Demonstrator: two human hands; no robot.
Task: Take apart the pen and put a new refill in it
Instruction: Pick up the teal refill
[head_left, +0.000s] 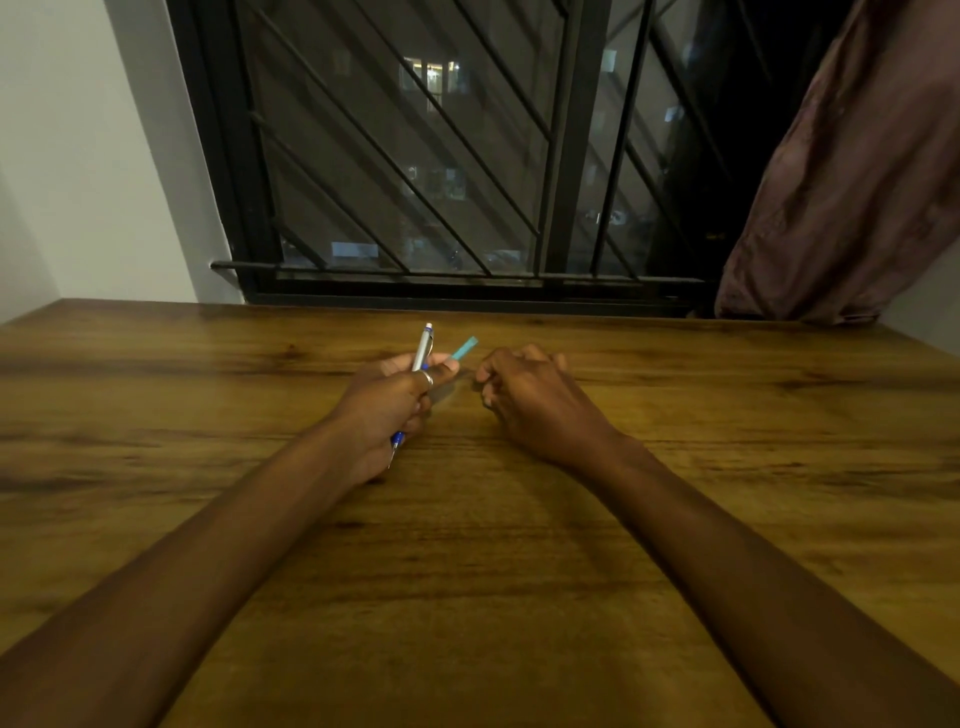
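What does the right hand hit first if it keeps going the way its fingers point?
The right hand has its curled fingers aimed left, toward the left hand. First in that line is probably the left thumb by the teal strip, with the pen behind it. Depth is unclear, so this is a guess.

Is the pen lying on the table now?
No, the left hand holds the pen above the wooden table, its silver end pointing up toward the window.

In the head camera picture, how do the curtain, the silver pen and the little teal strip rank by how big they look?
1. curtain, by far the largest, though farther away.
2. silver pen, partly hidden in the left hand.
3. teal strip, smallest; only its end shows.
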